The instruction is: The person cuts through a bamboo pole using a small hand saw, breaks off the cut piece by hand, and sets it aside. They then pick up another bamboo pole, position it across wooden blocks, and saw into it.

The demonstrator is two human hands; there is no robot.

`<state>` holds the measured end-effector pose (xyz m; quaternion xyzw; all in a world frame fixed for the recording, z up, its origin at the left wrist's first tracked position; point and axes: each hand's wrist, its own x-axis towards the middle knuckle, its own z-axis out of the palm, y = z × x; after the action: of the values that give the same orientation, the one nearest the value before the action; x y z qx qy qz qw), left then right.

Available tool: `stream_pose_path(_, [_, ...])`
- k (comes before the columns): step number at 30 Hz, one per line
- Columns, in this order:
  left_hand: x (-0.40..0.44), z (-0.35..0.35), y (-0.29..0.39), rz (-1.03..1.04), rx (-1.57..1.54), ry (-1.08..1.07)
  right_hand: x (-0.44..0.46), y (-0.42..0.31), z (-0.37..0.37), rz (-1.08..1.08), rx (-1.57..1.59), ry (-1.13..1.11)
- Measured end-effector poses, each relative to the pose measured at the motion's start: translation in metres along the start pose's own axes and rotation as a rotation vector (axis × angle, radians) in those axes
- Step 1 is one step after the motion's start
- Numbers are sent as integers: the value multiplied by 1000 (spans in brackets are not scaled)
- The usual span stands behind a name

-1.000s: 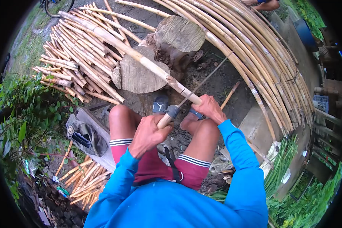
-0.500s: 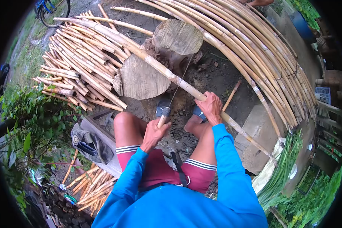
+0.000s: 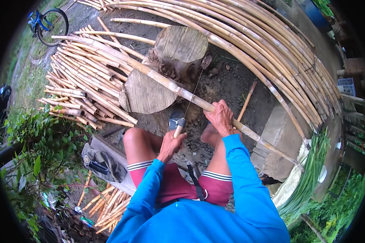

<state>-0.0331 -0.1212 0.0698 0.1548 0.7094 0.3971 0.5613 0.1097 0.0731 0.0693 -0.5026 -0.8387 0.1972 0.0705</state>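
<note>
My left hand (image 3: 171, 146) is closed around the wooden handle of a long-bladed knife (image 3: 180, 128). Its thin blade appears edge-on, pointing away from me and crossing the line of a long bamboo pole (image 3: 158, 77); whether it touches the pole I cannot tell. Wrapped over that pole, between the blade and its near right end, is my right hand (image 3: 220, 118). The pole runs slantwise from upper left to lower right, passing over two sawn stumps, a nearer one (image 3: 144, 95) and a farther one (image 3: 180, 44).
Cut bamboo pieces (image 3: 85, 81) are heaped at left, with another bundle (image 3: 111, 206) at lower left. Long poles (image 3: 267, 44) curve across the upper right. A concrete block (image 3: 273, 135) and green stalks (image 3: 312, 174) lie right. A bicycle (image 3: 48, 26) stands upper left.
My left hand and the knife have moved slightly right and forward, so the blade crosses the pole nearer my right hand. The right hand keeps its hold. The camera view has shifted slightly.
</note>
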Motion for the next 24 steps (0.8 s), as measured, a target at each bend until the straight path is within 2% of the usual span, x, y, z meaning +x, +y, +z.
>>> stream_pose_path(4, [0, -2, 0, -11, -92, -59, 13, 6, -12, -49, 42, -93])
stream_pose_path(6, [-4, 0, 5, 0, -107, -60, 20, -1, -24, 93, 39, -356])
stream_pose_path(17, [3, 5, 8, -66, -167, -74, 1, -4, -8, 85, 50, -145])
stream_pose_path(24, [28, 11, 0, 32, -17, 10, -1, -6, -8, 74, 53, -97])
